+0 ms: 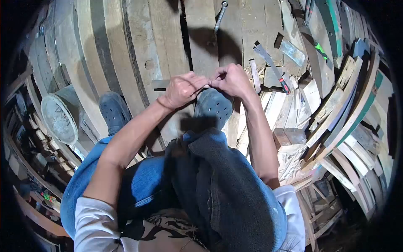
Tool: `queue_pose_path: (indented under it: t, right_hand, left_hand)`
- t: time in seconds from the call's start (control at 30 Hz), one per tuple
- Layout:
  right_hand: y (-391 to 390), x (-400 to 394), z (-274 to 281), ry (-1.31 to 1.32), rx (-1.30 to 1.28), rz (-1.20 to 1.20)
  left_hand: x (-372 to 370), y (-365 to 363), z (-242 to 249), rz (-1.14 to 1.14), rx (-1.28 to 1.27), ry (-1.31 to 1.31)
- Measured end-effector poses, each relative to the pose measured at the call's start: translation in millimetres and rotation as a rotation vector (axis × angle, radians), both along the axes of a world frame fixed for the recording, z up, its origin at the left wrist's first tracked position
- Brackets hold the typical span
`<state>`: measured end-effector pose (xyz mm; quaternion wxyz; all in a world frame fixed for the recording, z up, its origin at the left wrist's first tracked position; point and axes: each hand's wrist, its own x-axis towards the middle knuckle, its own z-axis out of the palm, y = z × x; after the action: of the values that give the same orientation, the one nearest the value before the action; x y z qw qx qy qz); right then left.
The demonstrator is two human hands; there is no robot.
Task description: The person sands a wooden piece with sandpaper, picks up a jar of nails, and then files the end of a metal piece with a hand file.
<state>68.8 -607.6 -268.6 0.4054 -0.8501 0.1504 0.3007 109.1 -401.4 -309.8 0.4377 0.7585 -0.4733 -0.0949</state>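
Observation:
Above the toe of a dark clog (215, 106), both hands come together with their fingertips almost meeting. My left hand (184, 89) is closed in a pinch, knuckles up. Facing it, my right hand (233, 82) is closed too, thumb and forefinger pressed together. A tiny pale bit shows between the fingertips, too small to name; I cannot tell which hand grips it. Just left of my left hand, a flat grey metal piece (159, 85) lies on the planks. The other clog (114, 112) rests further left.
A wrench (221, 16) lies on the plank floor (161, 38) ahead. To the right are a red-and-black handled tool (284, 85), a metal blade piece (292, 52), a green-handled tool (320, 49) and scattered wood offcuts (310, 95). A bucket (61, 118) stands left.

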Motion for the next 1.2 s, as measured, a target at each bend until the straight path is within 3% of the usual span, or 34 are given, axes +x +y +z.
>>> queue_pose_path:
  t: [0.17,0.53,0.8,0.87,1.0,1.2]
  right_hand:
    - [0,4,-3,0.01,0.036,-0.004]
    - [5,9,9,0.174,-0.079,0.012]
    - [3,-4,-10,0.16,-0.051,-0.075]
    - [3,-8,-11,0.043,0.045,-0.114]
    - [0,-4,-5,0.166,0.061,-0.12]
    - [1,-10,-15,0.092,0.039,-0.153]
  left_hand:
    - [2,-1,-2,-0.016,-0.103,0.019]
    - [2,-5,2,0.064,-0.008,0.17]
    - [4,-2,-3,-0.022,-0.05,0.034]
    - [4,0,-2,-0.033,-0.028,0.029]
    - [2,2,-11,-0.036,-0.071,0.002]
    - [7,0,-3,-0.091,-0.032,-0.099]
